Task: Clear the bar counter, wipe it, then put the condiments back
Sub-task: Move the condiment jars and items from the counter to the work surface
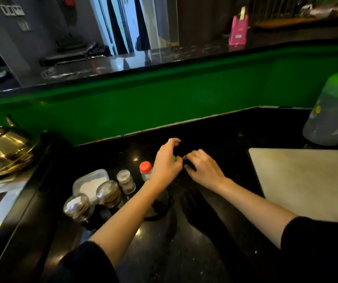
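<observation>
Condiment jars (109, 193) crowd the counter (215, 137): small, glassy, probably slick, so grab round the body. Left hand (167, 163) fingers spread over a green cap (174, 158); right hand (203, 170) curled, hold unclear.

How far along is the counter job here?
Done: jars, a red-capped bottle and a tub of white powder stand grouped on the counter. In hand: the left hand arches over a green cap, right hand beside it. Left: whether wiping happened doesn't show.

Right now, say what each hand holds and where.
Cannot be told: the left hand covers a green-capped item; the right hand's fingers blur against the black counter.
</observation>
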